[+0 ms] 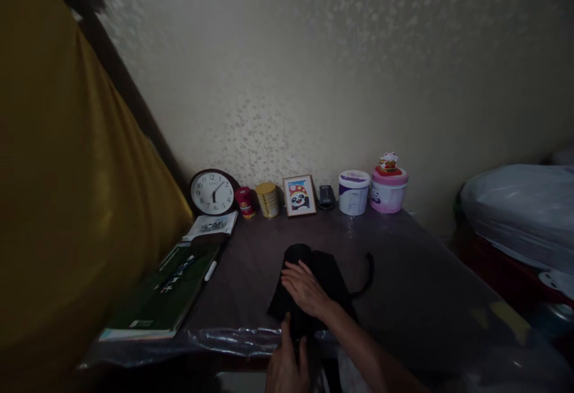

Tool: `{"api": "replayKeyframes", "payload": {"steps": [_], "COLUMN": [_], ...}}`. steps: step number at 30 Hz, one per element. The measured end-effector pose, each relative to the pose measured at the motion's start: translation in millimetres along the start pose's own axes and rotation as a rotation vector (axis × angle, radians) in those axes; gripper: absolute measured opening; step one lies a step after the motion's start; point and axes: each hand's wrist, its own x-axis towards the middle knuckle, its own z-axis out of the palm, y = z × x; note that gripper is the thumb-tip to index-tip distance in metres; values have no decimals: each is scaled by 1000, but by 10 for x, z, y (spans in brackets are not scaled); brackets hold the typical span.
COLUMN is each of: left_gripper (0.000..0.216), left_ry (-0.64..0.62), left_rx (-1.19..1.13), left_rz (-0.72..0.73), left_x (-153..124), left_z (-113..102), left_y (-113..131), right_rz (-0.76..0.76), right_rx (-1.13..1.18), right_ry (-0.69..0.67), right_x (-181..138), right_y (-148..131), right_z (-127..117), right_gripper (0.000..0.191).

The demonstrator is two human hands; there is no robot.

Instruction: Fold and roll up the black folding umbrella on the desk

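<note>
Where table [403, 273] meets papered wall [359, 82] — right hand [305, 288] spread on black cloth [330, 272], left hand [284, 366] pinching it.

- The counter [426, 285] is dark, purplish brown, and stands against the wall.
- A clear plastic sheet [233, 339] covers it and crinkles along the front edge.
- Along the wall, from left to right: a round clock [212, 192] leaning back, a red tin [245, 201], a gold tin [268, 199], a framed panda picture [299, 195], a small black device [326, 197], a white tub [354, 192] and a pink tub [388, 191].
- At the left edge are an open booklet [211, 225] and, nearer, a green book [164, 288] with a white pen [210, 270] just beside it.
- A black cloth [320, 270] lies near the front, middle, its strap curling to the right.
</note>
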Motion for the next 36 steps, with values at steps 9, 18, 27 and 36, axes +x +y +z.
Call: {"api": "replayKeyframes", "payload": {"steps": [9, 18, 27, 36], "left_gripper": [74, 97, 87, 82], "left_ry": [-112, -288, -197, -236], "left_rx": [-144, -305, -622, -529], "left_rz": [-48, 155, 69, 2], "left_x": [13, 188, 241, 127], "left_z": [-168, -206, -96, -126], "left_y": [-131, -156, -213, -125], "right_rz": [-129, -129, -74, 351], "right_rx": [74, 38, 366, 293], "right_ry": [-90, -73, -48, 340], "right_x": [-429, -494, -535, -443], "right_y": [-363, -386, -469, 115], "right_z": [-53, -37, -119, -417], "right_gripper": [30, 25, 21, 23]}}
